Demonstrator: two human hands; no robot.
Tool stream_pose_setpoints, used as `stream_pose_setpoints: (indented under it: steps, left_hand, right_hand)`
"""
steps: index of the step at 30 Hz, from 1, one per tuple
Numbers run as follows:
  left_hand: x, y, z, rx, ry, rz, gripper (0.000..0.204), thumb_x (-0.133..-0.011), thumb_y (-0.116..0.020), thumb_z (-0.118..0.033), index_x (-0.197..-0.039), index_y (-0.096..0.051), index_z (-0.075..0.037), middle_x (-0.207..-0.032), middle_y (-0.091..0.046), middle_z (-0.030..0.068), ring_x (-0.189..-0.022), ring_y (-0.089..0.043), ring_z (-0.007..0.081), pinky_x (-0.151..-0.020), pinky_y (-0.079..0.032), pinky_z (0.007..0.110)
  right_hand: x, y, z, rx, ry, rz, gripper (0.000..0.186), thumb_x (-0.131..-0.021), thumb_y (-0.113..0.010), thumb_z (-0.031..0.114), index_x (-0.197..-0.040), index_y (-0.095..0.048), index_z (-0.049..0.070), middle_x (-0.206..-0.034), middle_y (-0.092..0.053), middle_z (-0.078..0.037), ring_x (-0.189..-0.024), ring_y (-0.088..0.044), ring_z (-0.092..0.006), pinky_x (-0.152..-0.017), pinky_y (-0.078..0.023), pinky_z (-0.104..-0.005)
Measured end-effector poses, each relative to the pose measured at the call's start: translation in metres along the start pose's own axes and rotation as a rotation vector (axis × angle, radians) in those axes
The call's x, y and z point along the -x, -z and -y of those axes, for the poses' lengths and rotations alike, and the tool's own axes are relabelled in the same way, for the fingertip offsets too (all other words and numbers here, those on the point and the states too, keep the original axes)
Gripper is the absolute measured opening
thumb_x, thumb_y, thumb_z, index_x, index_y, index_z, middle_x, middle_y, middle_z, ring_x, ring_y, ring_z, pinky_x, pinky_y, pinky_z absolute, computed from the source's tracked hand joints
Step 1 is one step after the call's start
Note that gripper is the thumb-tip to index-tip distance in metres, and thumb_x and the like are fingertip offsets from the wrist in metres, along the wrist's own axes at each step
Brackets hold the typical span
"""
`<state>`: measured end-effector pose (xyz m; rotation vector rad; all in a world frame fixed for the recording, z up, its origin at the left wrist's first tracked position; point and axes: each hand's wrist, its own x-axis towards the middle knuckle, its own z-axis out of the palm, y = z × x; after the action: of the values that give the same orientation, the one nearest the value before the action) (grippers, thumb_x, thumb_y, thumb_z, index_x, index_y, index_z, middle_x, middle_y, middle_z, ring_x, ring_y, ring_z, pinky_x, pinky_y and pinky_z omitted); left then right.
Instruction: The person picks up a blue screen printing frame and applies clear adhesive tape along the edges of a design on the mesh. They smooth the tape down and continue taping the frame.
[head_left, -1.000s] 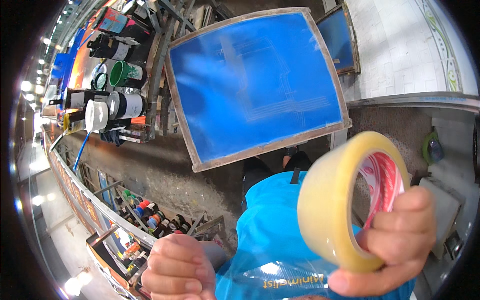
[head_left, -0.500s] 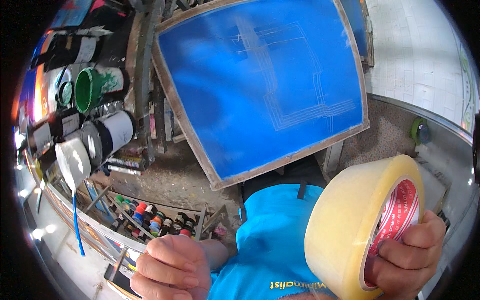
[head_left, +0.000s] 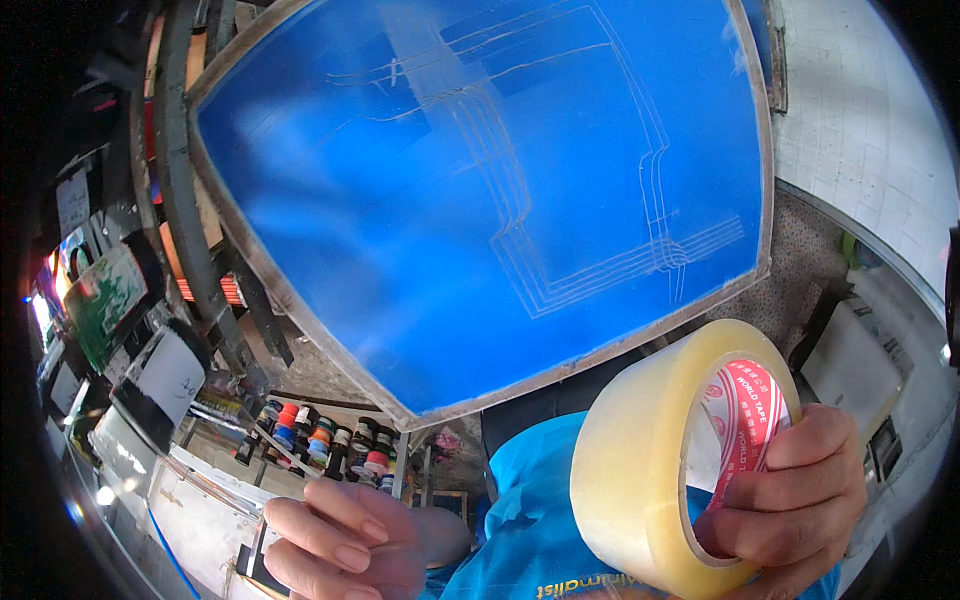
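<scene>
One roll of clear tape (head_left: 672,462) is gripped in the right hand (head_left: 790,510), fingers hooked through its core. Light, stiff and slick, it is best held there. The left hand (head_left: 345,545), half-curled and empty, is kept below the blue screen frame (head_left: 480,190).

Blue screen fills more of the frame

The framed blue screen (head_left: 480,200) now spans the upper frame; the tape roll (head_left: 680,455) has sunk lower right, and the paint tubs (head_left: 150,370) slid to the left edge.
</scene>
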<state>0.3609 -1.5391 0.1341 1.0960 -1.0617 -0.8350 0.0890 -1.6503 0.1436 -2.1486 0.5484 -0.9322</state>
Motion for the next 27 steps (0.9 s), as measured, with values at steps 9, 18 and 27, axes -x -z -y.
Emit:
stream_pose_setpoints:
  steps: [9,18,27]
  left_hand:
    - [-0.001,-0.022,0.048,0.042,-0.045,0.035,0.028,-0.089,-0.074,-0.041,-0.114,-0.072,-0.027,-0.105,-0.065,-0.0051,-0.105,-0.053,0.0191,-0.079,-0.049,0.034]
    - [-0.004,-0.035,0.066,0.073,-0.011,-0.066,0.024,-0.091,-0.073,-0.040,-0.111,-0.073,-0.026,-0.098,-0.062,-0.0037,-0.101,-0.052,0.0185,-0.075,-0.049,0.034]
    - [-0.007,-0.024,0.082,0.280,0.043,-0.209,0.011,-0.084,-0.081,-0.033,-0.091,-0.078,-0.024,-0.093,-0.055,-0.0046,-0.094,-0.048,0.0174,-0.067,-0.042,0.030]
  right_hand:
    - [0.016,0.025,-0.021,0.060,-0.060,0.044,0.012,-0.077,-0.080,0.015,-0.087,-0.075,0.016,-0.078,-0.067,-0.002,-0.060,-0.061,-0.0143,-0.051,-0.040,-0.0284]
    - [0.050,-0.013,-0.028,0.133,-0.287,-0.369,0.010,-0.074,-0.080,0.025,-0.079,-0.073,0.028,-0.075,-0.063,0.006,-0.060,-0.051,-0.0091,-0.064,-0.039,-0.0299]
    - [0.097,-0.075,-0.137,0.570,-0.222,0.061,0.051,-0.075,-0.081,0.013,-0.125,-0.072,0.013,-0.093,-0.063,-0.004,-0.073,-0.059,-0.0202,-0.066,-0.040,-0.0344]
